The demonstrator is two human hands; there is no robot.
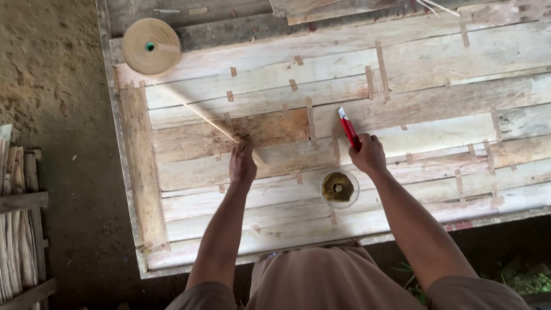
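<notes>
My left hand (242,163) presses the end of a tan paper tape strip (195,112) flat onto a sheet of pale wood veneer strips (436,97). The strip runs diagonally up and left to a big tape roll (151,46) lying at the sheet's top left corner. My right hand (368,154) grips a red utility knife (349,130), blade end pointing up and left, just right of a vertical taped seam. Many short tape patches dot the veneer joints.
A small round clear dish (339,188) with a brownish wet sponge sits between my forearms. The veneer lies on a wooden board (141,189) above a dirt floor (51,86). Stacked wood slats (20,229) stand at the left edge.
</notes>
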